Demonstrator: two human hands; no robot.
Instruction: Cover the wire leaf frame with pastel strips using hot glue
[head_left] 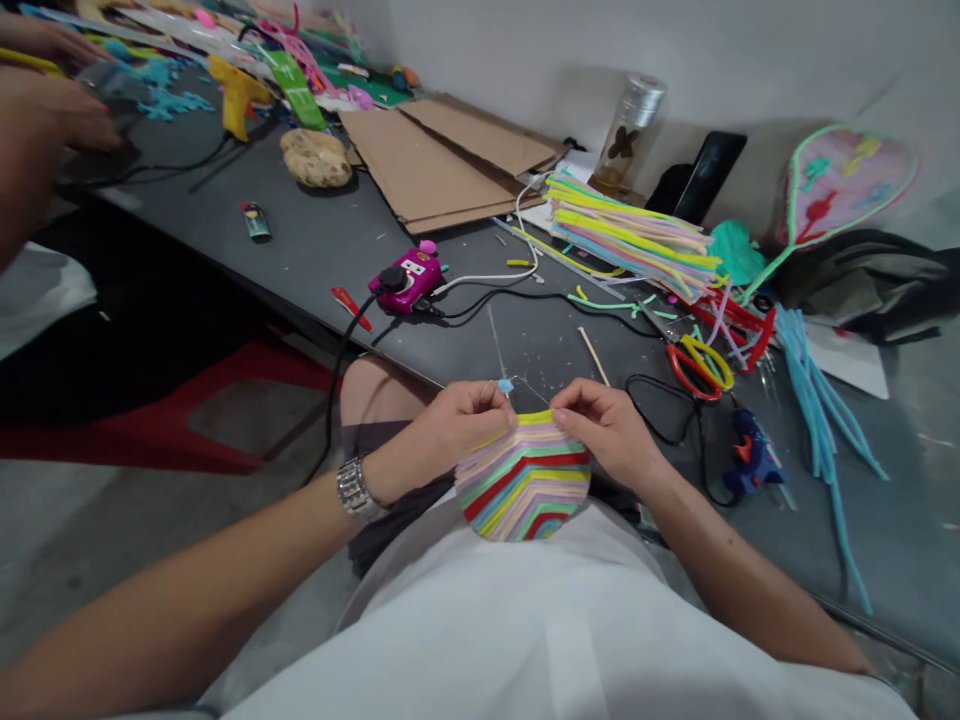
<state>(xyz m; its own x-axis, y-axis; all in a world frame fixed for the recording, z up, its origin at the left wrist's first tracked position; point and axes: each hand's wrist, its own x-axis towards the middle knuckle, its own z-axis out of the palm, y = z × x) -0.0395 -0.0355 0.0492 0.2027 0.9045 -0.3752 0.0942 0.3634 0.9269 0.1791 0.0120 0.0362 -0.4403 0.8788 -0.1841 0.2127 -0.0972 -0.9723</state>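
Both my hands hold a small rounded panel [525, 485] made of striped coloured pipe cleaners, close to my chest at the table's near edge. My left hand [465, 420], with a metal watch on its wrist, pinches the panel's top left edge beside a small blue bit. My right hand [607, 425] pinches the top right edge, fingers curled on the yellow top strip. The panel stands roughly upright between them.
On the dark table [330, 240] lie a bundle of coloured pipe cleaners [630, 235], red-yellow scissors [697, 365], a blue glue gun [754, 460], blue pipe cleaners [817, 410], a magenta power strip [412, 280], cardboard [442, 160] and a bottle [626, 130]. Another person's hands [45, 110] work at far left.
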